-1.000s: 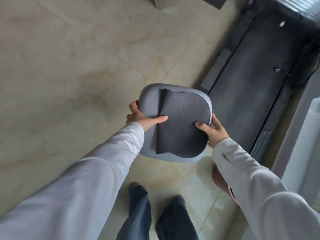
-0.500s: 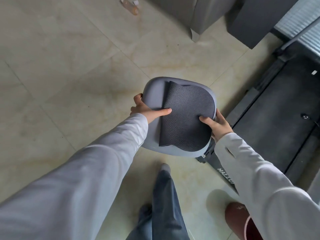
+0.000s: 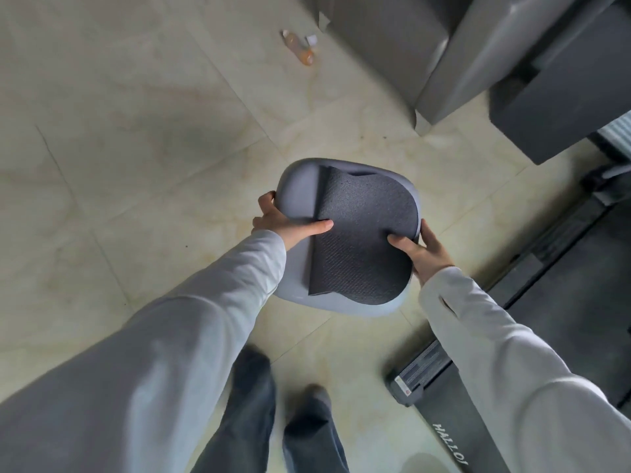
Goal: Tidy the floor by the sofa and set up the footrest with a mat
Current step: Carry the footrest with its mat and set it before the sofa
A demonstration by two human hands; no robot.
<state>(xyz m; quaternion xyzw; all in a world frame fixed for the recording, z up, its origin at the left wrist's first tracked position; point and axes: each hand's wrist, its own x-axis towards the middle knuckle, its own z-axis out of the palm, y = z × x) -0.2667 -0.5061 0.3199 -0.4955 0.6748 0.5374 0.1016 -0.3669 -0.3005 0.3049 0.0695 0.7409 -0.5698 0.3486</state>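
I carry a rounded grey footrest in the air above the tiled floor. A dark textured mat lies on its top, shifted toward the right side. My left hand grips the footrest's left edge, with the thumb pressing on the mat's left border. My right hand holds the right edge, thumb on the mat. A small orange bottle lies on the floor near the grey sofa at the top.
A dark treadmill stretches along the right side. A dark box-like block stands beside the sofa's corner leg. My two legs in dark trousers are below the footrest. Beige floor tiles spread out to the left.
The view has swung from the treadmill toward the sofa; the sofa and the bottle have come into sight. Both hands keep the same grip on the footrest and mat.
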